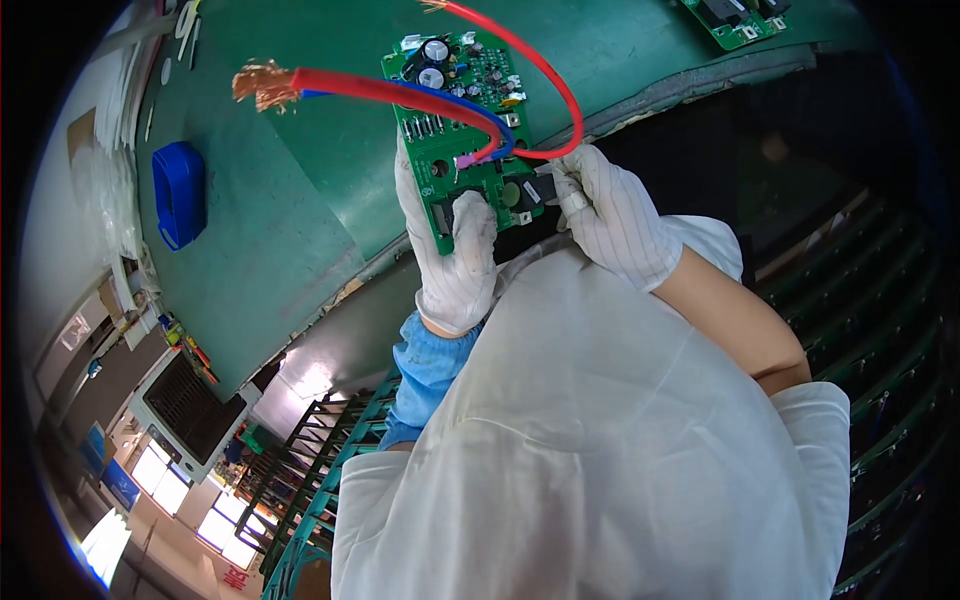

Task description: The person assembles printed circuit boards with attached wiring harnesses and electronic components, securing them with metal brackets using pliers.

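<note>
A green circuit board, held tilted over the table's near edge, carries capacitors, a heatsink-like black block and other small parts. My left hand, in a white glove, grips its near left end, thumb on top and fingers underneath. From the board rise a thick red cable with frayed bare copper strands, a blue wire and a looping thinner red wire. My gloved right hand has its fingers closed beside a black box-shaped component at the right edge; what they pinch is hidden.
The green table has a worn edge trim. A blue holder stands on its left part, and another green circuit board lies at the far right. Plastic bags hang along the left side. A grey vented box stands lower left.
</note>
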Motion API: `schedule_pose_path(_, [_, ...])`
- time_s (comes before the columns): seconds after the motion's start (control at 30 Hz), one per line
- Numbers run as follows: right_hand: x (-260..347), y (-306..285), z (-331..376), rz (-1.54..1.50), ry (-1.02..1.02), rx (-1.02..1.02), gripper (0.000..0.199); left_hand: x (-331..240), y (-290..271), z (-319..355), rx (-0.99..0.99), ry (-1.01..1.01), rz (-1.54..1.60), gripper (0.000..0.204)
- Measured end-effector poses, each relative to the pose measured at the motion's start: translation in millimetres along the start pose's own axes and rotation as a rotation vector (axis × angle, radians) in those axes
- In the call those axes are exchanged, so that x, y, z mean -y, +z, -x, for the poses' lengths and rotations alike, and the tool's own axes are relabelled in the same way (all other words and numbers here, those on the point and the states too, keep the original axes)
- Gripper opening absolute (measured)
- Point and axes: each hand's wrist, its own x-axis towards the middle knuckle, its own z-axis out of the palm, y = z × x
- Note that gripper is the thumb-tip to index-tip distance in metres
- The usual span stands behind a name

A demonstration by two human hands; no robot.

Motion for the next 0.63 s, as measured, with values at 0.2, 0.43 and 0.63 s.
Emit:
schedule_pose_path(0.2, [-2, -2, 0, 0.062, 0.011, 0.021, 0.015, 1, 0, 2, -0.048, 0.022, -0.1, 0.075])
schedule_pose_path(0.43, [-2, 7, 1, 0.045, 0.03, -0.077, 0.02, -10, 24, -4, -0.117, 0.006, -0.08, 0.071])
schedule_pose_path(0.63, [-3, 9, 4, 0.015, -0.002, -0.15, 0.025, -19, 22, -1, -0.059, -0.13, -0.018, 0.074])
